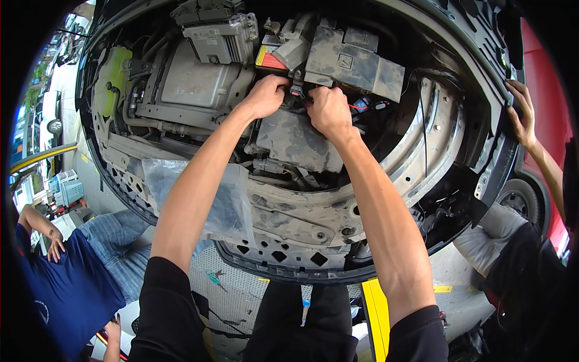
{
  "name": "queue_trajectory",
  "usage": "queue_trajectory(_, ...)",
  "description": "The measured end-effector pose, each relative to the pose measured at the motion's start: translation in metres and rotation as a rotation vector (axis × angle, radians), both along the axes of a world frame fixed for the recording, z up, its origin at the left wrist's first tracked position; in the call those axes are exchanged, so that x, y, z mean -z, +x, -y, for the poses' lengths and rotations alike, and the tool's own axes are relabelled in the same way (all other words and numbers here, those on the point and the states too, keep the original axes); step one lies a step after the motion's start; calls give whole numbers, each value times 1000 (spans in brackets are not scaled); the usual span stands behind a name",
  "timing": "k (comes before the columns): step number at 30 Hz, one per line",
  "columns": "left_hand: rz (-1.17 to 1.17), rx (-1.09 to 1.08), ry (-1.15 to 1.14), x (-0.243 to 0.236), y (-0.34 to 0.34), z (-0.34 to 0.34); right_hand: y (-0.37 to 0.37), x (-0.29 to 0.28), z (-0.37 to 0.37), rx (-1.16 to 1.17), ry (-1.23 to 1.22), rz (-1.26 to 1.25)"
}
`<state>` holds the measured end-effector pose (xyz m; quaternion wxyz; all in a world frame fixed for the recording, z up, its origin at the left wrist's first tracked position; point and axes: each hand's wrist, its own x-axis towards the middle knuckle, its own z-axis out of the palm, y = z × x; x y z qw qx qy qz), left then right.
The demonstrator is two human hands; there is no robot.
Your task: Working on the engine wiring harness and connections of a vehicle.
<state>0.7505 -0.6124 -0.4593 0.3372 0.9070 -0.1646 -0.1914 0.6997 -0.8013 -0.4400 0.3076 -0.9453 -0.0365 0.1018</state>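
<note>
Both arms reach into a dusty car engine bay. My left hand [267,96] is closed beside the battery [270,58], which has a red and yellow label; its fingertips are hidden. Close to its right, my right hand [330,111] is closed in a pinch, with a thin red wire [357,107] coming out on both sides of it. A dark cable clamp or connector [297,88] sits between the two hands. Right of my right hand is a blue connector [362,104]. Below the hands lies a dusty black cover [295,139].
A dusty black box cover [347,63] stands above my right hand. At the left are a metal control unit [220,39] and a yellow-green fluid tank [111,81]. A clear plastic bag [208,193] lies on the front panel. A co-worker's hand [522,114] rests on the right edge; another person [78,265] is at left.
</note>
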Motion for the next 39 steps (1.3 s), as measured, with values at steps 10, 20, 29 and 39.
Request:
queue_trajectory(10,289,-340,69,-45,-42,16,-4,3,25,57,32,-122)
queue_trajectory(20,-385,-113,-305,9,7,-1,-4,6,15,95,67,-127)
queue_trajectory(29,-391,-24,-95,-1,15,17,-11,-4,36,106,116,-139)
queue_trajectory(39,-199,-84,-158,0,17,13,-30,-15,57,137,224,9)
